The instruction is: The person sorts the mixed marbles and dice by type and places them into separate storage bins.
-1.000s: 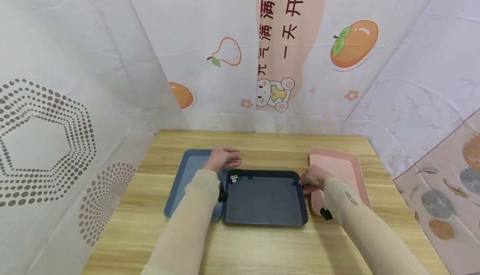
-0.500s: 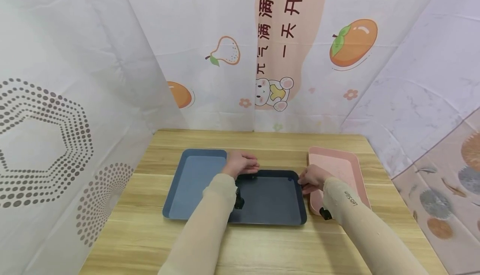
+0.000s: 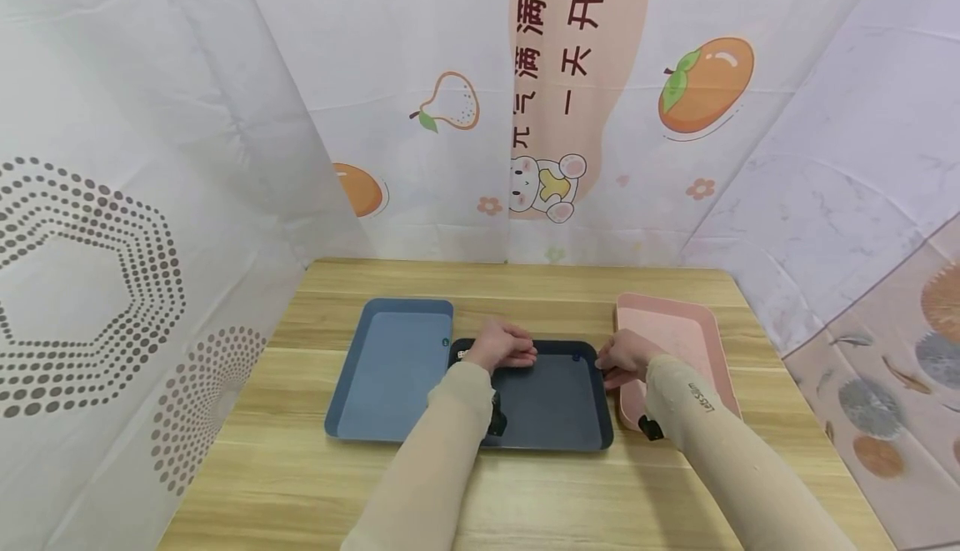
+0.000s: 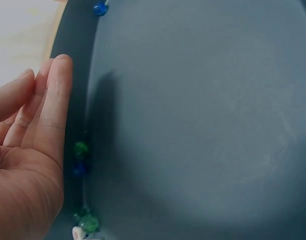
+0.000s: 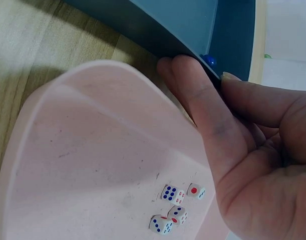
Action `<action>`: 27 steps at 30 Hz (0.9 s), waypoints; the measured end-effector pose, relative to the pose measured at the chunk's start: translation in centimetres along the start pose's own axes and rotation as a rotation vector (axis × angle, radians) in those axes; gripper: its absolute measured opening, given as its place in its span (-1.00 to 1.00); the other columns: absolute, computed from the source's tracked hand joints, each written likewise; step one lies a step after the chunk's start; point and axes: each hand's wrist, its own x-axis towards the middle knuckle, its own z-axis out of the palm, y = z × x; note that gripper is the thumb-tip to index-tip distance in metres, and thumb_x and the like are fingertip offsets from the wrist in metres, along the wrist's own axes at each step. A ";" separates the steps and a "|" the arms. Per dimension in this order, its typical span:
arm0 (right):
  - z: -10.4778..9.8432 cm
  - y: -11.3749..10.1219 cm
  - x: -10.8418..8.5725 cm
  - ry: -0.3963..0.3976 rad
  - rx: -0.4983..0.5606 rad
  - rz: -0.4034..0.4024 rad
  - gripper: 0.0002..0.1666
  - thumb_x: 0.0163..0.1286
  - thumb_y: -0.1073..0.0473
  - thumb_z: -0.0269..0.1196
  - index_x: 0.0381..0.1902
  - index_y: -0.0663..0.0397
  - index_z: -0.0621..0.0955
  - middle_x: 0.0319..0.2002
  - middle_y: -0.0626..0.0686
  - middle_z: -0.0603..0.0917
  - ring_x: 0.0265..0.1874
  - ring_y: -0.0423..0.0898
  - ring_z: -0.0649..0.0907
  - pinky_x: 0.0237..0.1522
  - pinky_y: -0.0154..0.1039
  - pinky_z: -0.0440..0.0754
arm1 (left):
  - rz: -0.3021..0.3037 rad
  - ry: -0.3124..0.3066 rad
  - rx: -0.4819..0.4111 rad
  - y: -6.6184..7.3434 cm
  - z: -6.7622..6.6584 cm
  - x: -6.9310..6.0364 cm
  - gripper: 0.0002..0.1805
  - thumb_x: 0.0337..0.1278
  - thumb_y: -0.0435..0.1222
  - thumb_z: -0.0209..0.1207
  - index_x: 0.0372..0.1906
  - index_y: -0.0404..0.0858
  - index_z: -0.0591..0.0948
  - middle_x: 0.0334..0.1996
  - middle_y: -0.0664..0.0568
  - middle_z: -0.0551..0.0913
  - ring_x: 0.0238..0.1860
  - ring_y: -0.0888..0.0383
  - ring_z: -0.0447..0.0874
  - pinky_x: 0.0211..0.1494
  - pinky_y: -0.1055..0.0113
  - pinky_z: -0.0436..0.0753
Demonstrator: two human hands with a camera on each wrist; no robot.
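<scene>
My left hand (image 3: 506,347) is over the back rim of the dark tray (image 3: 555,405), its fingers straight and holding nothing. In the left wrist view the hand (image 4: 35,150) is beside a green bead (image 4: 81,148) and a blue bead (image 4: 80,168) along the tray wall; another blue bead (image 4: 99,9) lies past the fingertips. My right hand (image 3: 628,355) grips the tray's right rim. The right wrist view shows this hand (image 5: 253,135) with its thumb and fingers on either side of the wall, near a blue bead (image 5: 209,60) inside.
A blue tray (image 3: 386,376) stands left, with a green bead (image 3: 446,342) near its right edge. Several white dice (image 5: 161,224) lie in the pink tray (image 3: 675,326) at right. White dice (image 3: 462,354) sit in the dark tray's back-left corner.
My left hand has moved right along the dark tray's back side, uncovering the blue tray's back-right corner. The blue bead by my right hand has shifted slightly back and left. My right hand stays put.
</scene>
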 end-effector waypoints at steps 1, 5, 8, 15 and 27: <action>0.0 0.0 0.0 0.001 0.000 0.003 -0.73 0.43 0.48 0.19 0.04 0.56 0.57 -0.24 0.25 0.65 -0.45 -0.04 0.71 -0.36 -0.19 0.82 | -0.003 0.000 -0.002 -0.1 0.2 0.0 -0.69 0.28 -0.53 0.26 0.10 -0.50 0.66 -0.27 -0.26 0.78 -0.30 -0.01 0.84 -0.14 0.17 0.83; 0.0 -0.1 0.1 0.002 0.011 0.011 -0.75 0.43 0.48 0.19 0.02 0.54 0.57 -0.26 0.24 0.66 -0.46 -0.05 0.71 -0.37 -0.20 0.82 | -0.002 0.008 0.009 -0.4 1.1 -0.2 -0.71 0.29 -0.55 0.24 0.09 -0.50 0.66 -0.26 -0.27 0.78 -0.31 -0.01 0.84 -0.16 0.18 0.83; 0.0 -0.1 0.0 0.003 0.009 0.009 -0.77 0.43 0.48 0.19 0.00 0.54 0.58 -0.26 0.25 0.66 -0.48 -0.05 0.71 -0.38 -0.20 0.81 | -0.002 0.019 0.009 -0.6 1.9 -0.4 -0.71 0.28 -0.56 0.24 0.08 -0.51 0.66 -0.27 -0.27 0.78 -0.31 -0.02 0.83 -0.16 0.17 0.83; 0.0 0.0 -0.1 0.005 0.006 0.003 -0.77 0.43 0.48 0.19 -0.01 0.54 0.58 -0.23 0.27 0.66 -0.45 -0.04 0.71 -0.36 -0.19 0.82 | -0.022 0.025 0.006 -1.4 3.6 -0.4 -0.72 0.27 -0.55 0.26 0.06 -0.51 0.67 -0.25 -0.28 0.78 -0.26 -0.07 0.84 -0.13 0.14 0.83; 0.0 -0.1 -0.1 -0.003 0.000 0.007 -0.75 0.45 0.45 0.18 0.03 0.53 0.60 -0.24 0.28 0.68 -0.47 -0.04 0.72 -0.35 -0.18 0.82 | -0.055 0.023 0.034 -2.4 5.0 0.7 -0.73 0.31 -0.55 0.22 0.07 -0.48 0.67 -0.31 -0.21 0.78 -0.37 0.06 0.82 -0.21 0.24 0.83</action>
